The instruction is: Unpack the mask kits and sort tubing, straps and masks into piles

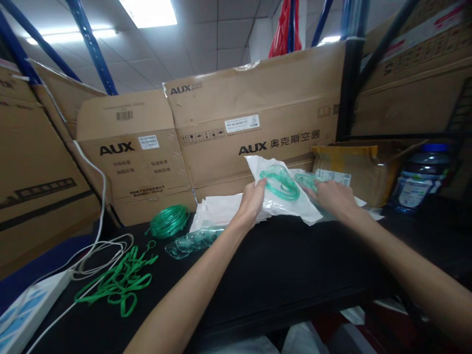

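Observation:
My left hand (252, 200) is closed on the edge of a white-and-clear pouch (306, 212), raised above the table. Coiled green tubing (282, 184) shows through its clear side. To the right, my right hand (334, 196) is closed on a clear green plastic piece (308, 181), partly hidden by the pouch and fingers; its exact kind is hard to make out. A stack of white pouches (217, 209) lies behind my left hand. Nested clear green plastic masks (195, 241) rest in front of that stack, beside a coil of green tubing (169, 221).
Green elastic straps (123, 280) lie in a loose heap at left, near a white cable (99, 196) and a power strip (33, 305). Large cardboard boxes (221, 162) wall the back of the black table (280, 270). An open carton (342, 162) and a blue-capped bottle (418, 177) stand at right.

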Demonstrator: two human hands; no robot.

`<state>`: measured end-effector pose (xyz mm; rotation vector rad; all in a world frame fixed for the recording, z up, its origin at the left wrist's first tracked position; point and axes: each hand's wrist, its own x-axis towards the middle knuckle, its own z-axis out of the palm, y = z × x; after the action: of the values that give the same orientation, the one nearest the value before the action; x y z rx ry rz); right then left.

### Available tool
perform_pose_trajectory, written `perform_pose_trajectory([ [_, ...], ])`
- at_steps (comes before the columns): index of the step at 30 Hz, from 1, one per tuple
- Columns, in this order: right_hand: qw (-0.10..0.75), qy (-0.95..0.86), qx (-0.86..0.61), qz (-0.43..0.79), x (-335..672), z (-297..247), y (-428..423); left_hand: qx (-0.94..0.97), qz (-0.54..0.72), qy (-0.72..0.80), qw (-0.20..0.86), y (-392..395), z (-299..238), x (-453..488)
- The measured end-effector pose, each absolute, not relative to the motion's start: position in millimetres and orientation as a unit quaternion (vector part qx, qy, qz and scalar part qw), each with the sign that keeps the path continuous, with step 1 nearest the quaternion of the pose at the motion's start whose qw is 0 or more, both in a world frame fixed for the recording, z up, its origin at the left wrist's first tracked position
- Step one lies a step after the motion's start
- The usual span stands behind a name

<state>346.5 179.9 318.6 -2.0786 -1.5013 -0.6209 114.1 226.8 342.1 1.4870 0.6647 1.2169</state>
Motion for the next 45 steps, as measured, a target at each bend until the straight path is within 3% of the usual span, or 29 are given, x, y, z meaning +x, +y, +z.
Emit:
perform_pose_trajectory([
  [5, 0.4, -0.541, -0.69, -0.267, 318, 336, 144, 0.584, 0.591, 0.253, 0.495, 224, 361, 61],
  [7, 0.465, -0.555, -0.654, -0.218, 296, 343, 133, 0.569, 0.623, 0.245, 0.477, 227, 365, 44],
  [8, 0.49, -0.578, -0.632, -0.166, 283, 346, 130, 0.563, 0.637, 0.242, 0.467, 230, 367, 35],
  [12, 0.524, -0.666, -0.44, 0.296, 220, 350, 137, 0.54, 0.682, 0.241, 0.431, 237, 368, 2],
  [14, 0.55, -0.624, -0.399, 0.386, 193, 348, 149, 0.527, 0.698, 0.243, 0.419, 241, 366, -14],
  [24, 0.65, -0.52, -0.352, 0.428, 146, 327, 181, 0.471, 0.739, 0.218, 0.429, 255, 345, -48],
  [36, 0.639, -0.518, -0.365, 0.435, 144, 316, 177, 0.52, 0.67, 0.198, 0.491, 248, 333, -47],
  [45, 0.681, -0.457, -0.355, 0.448, 147, 313, 178, 0.577, 0.601, 0.232, 0.502, 251, 324, -50],
])
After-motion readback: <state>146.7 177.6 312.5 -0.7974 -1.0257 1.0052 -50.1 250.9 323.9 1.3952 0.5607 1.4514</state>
